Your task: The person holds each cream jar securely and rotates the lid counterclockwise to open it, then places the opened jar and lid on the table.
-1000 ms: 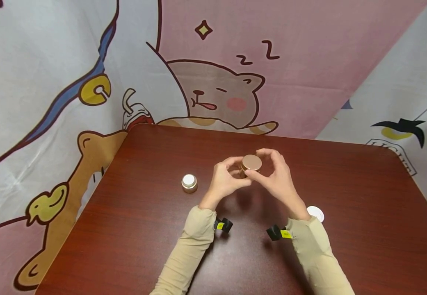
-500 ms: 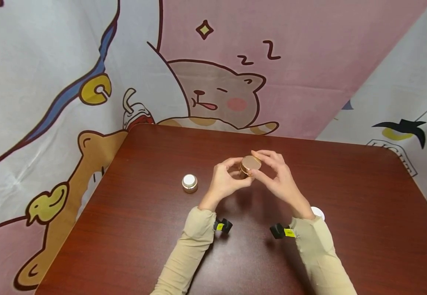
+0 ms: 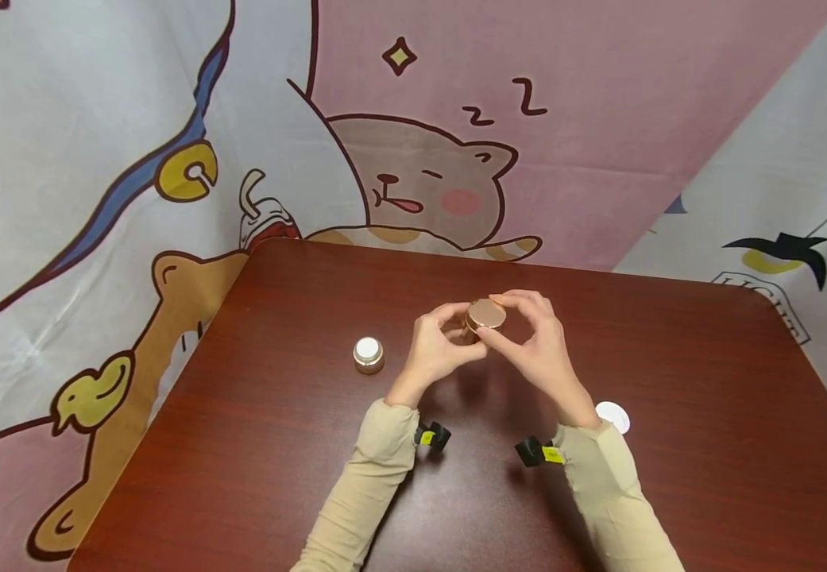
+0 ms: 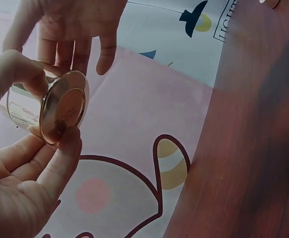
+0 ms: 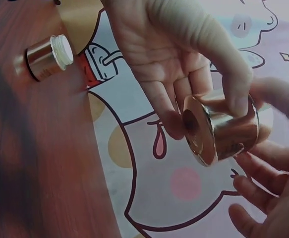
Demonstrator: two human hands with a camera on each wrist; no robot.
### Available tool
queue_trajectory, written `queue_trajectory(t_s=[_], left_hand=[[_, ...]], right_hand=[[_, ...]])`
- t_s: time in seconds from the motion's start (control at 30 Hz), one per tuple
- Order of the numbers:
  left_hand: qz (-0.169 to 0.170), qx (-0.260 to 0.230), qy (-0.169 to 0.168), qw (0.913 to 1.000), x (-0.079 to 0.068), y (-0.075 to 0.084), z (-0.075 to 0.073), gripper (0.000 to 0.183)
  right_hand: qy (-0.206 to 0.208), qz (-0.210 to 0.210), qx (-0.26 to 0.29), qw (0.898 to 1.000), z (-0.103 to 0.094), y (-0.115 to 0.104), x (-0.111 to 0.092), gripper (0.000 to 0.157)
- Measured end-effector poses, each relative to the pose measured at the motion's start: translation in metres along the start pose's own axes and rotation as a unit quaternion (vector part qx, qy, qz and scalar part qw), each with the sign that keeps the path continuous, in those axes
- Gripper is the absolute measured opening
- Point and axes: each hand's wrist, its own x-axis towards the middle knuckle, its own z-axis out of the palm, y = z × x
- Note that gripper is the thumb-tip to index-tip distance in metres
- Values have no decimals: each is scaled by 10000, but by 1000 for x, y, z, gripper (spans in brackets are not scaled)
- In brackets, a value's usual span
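While the left hand curls round a shiny gold cylindrical container above the reddish-brown wood-grain bench, the right hand pinches its top; both spread to its width. Head view, from container: small white-topped gold cylindrical jar, between 8 and 9 o'clock; flat white disc, 4 o'clock.

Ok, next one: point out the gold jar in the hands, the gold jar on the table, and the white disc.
Held gold jar (image 3: 487, 313): head view, on its flat top.
Standing gold jar (image 5: 44, 58): right wrist view, on its side wall.
White disc (image 3: 615, 416): head view, on its face.
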Motion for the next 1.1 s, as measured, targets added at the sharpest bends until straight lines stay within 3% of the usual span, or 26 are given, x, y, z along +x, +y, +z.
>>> queue_trajectory(t_s=[0.23, 0.33, 0.47, 0.63, 0.83, 1.0, 1.1], left_hand=[[-52, -9, 18, 10000, 0, 0, 0, 49], [-25, -22, 6, 10000, 0, -1, 1, 50], [36, -8, 13, 10000, 0, -1, 2, 49], [95, 32, 52, 9999, 1, -1, 1, 47], [73, 77, 35, 9999, 0, 0, 1, 47], [53, 95, -9, 9999, 0, 0, 2, 47], [78, 116, -16, 9999, 0, 0, 3, 47]], right_hand=[[-362, -20, 13, 9993, -3, 2, -1, 55], [-223, 210, -32, 9995, -2, 0, -1, 58], [55, 359, -86, 9993, 1, -1, 0, 47], [24, 125, -75, 9999, -3, -2, 0, 40], [-435, -157, 16, 9989, -8, -1, 0, 50], [-387, 315, -37, 9987, -5, -1, 0, 57], [-197, 580, -3, 9981, -3, -2, 1, 52]])
